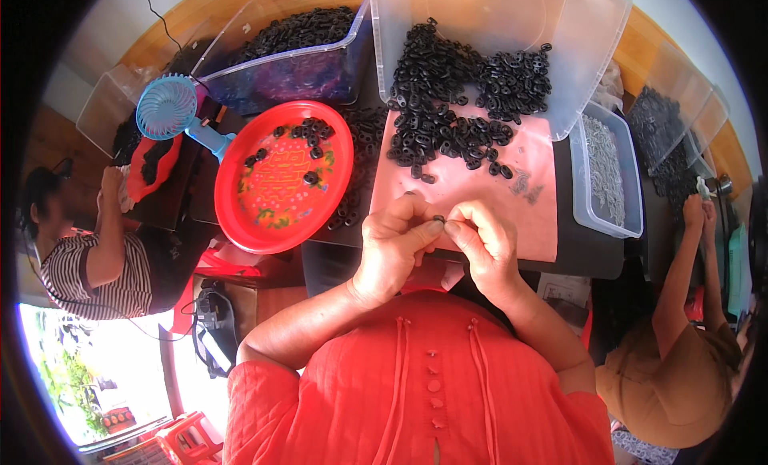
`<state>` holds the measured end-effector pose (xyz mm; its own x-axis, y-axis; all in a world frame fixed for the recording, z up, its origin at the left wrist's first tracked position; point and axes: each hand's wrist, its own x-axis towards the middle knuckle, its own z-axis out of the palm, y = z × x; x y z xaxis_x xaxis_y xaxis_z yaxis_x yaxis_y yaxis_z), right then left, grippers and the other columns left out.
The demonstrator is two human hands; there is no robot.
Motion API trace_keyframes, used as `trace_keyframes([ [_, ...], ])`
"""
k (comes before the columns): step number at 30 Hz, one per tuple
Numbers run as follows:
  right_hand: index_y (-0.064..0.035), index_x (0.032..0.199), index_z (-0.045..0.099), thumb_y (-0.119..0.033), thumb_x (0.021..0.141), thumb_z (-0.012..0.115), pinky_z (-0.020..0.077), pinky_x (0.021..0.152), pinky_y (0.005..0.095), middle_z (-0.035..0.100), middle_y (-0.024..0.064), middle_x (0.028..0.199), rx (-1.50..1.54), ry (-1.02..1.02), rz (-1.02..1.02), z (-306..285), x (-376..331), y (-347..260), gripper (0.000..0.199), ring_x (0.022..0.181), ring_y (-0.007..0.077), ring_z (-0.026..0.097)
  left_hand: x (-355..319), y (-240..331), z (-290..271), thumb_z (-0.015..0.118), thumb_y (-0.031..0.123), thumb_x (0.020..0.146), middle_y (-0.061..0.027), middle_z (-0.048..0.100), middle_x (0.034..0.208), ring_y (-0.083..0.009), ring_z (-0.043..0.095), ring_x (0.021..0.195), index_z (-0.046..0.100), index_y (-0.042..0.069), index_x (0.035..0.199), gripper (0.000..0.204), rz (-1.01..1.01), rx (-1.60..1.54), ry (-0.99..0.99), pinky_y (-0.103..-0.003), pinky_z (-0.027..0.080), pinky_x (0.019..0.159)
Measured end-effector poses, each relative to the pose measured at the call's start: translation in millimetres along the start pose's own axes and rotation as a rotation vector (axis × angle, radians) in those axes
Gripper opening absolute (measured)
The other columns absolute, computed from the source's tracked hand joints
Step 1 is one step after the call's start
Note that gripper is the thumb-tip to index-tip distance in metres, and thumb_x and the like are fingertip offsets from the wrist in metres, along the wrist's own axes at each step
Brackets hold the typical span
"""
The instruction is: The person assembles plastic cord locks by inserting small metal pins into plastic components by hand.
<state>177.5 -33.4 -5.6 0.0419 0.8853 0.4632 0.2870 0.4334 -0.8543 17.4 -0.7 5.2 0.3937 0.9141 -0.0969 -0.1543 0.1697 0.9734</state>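
Note:
My two hands meet in front of my chest, over the near edge of a pink sheet (538, 239). Between thumb and forefinger, my left hand (390, 249) pinches a small black plastic piece (438, 218), mostly covered by the fingers. My right hand (490, 247) is closed in a pinch right beside it; what its fingertips hold is too small to make out. Just beyond lies a heap of black oval pieces with holes (436, 137), spilling from a tipped clear bin (580, 57). Thin silvery metal pieces (524, 186) lie scattered on the sheet.
A red tray (226, 197) with a few black pieces stands left, beside a blue handheld fan (166, 106). Right is a clear tub (588, 213) of silvery pieces. Another bin (296, 81) of black pieces stands far left. Co-workers sit at left (104, 265) and right (668, 385).

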Motion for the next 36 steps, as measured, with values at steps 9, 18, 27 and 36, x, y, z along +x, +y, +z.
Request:
trace_keyframes([
  [9,-0.0002,0.089,0.056,0.001,0.088,0.063,0.0440,0.056,0.0295,0.058,0.0082,0.072,-0.026,-0.032,0.021,-9,0,1,0.007,0.061,0.0183,0.056,1,-7,1,0.063,-0.002,0.090,-0.0014,0.060,0.073,-0.0044,0.050,0.056,0.062,0.001,0.092,0.003,0.236,0.147,-0.006,-0.018,0.039,0.048],
  [18,0.0006,0.091,0.056,0.002,0.088,0.062,0.0446,0.056,0.0302,0.058,0.0102,0.075,-0.190,0.028,-0.231,-8,2,5,0.007,0.060,0.0220,0.057,2,7,-5,0.066,0.010,0.091,-0.0030,0.062,0.075,-0.0050,0.051,0.052,0.065,-0.002,0.099,0.014,0.011,-0.077,0.045,-0.019,0.038,0.044],
  [27,0.0004,0.092,0.056,0.002,0.085,0.063,0.0444,0.053,0.0349,0.059,0.0127,0.076,-0.306,0.016,-0.403,-13,2,4,0.009,0.061,0.0279,0.058,11,23,-18,0.064,0.010,0.092,-0.0085,0.066,0.076,-0.0112,0.061,0.059,0.065,-0.005,0.096,0.016,-0.184,0.098,-0.124,-0.021,0.043,0.044],
  [36,0.0006,0.092,0.056,0.000,0.087,0.063,0.0447,0.052,0.0353,0.058,0.0127,0.075,-0.331,0.004,-0.432,-15,-3,6,0.008,0.061,0.0269,0.058,18,38,-15,0.068,0.012,0.088,-0.0072,0.066,0.073,-0.0102,0.060,0.058,0.068,-0.004,0.089,0.016,-0.286,0.097,-0.230,-0.021,0.044,0.045],
])
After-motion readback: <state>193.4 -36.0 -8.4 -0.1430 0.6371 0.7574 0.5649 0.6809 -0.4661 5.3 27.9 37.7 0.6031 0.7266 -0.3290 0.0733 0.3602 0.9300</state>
